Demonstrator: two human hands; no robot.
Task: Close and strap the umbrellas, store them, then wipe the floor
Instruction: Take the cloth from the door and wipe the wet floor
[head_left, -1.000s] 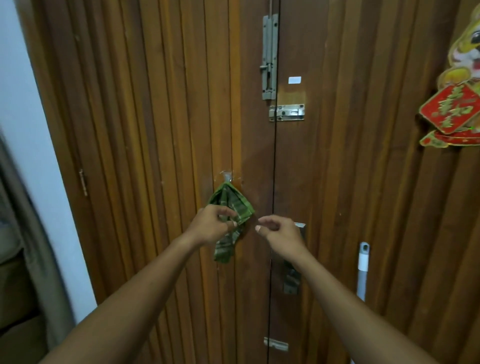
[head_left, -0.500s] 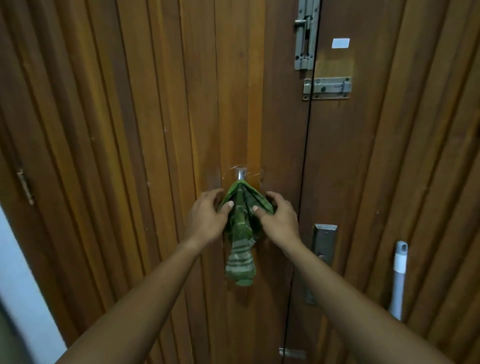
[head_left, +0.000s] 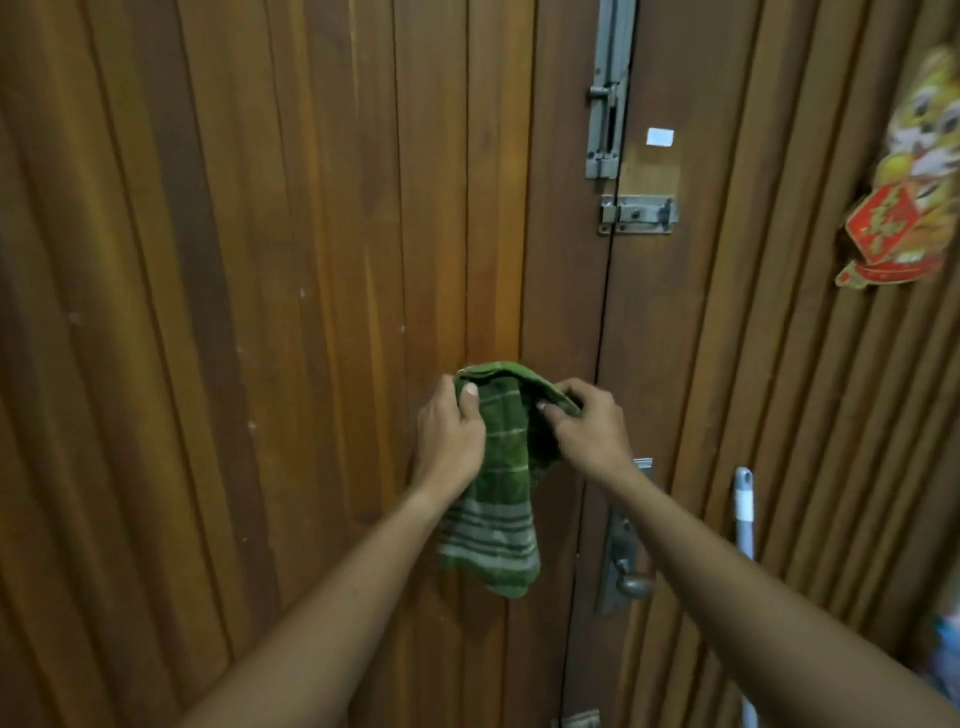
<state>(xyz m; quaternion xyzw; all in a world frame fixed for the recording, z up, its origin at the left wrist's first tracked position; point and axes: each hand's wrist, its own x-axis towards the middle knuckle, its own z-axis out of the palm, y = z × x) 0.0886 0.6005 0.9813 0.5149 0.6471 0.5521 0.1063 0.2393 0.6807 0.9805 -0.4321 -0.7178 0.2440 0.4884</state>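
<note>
A green checked cloth (head_left: 496, 499) hangs in front of the wooden double door (head_left: 311, 260), its top edge stretched between my hands. My left hand (head_left: 449, 436) pinches the cloth's upper left edge, thumb on the front. My right hand (head_left: 589, 428) grips the upper right edge with curled fingers. The cloth's striped lower end dangles free at about mid-door height. The small hook on the door is hidden behind the cloth's top. No umbrella is in view.
A vertical bolt (head_left: 605, 104) and a horizontal latch (head_left: 639, 214) sit on the door seam above. A lever handle plate (head_left: 623, 561) is below my right wrist. A white pole (head_left: 744, 514) leans at the right. A red and gold decoration (head_left: 904, 208) hangs on the right leaf.
Both hands have spread the cloth's top edge wider and raised it over the hook, which showed above the cloth before. The view has shifted slightly left and back.
</note>
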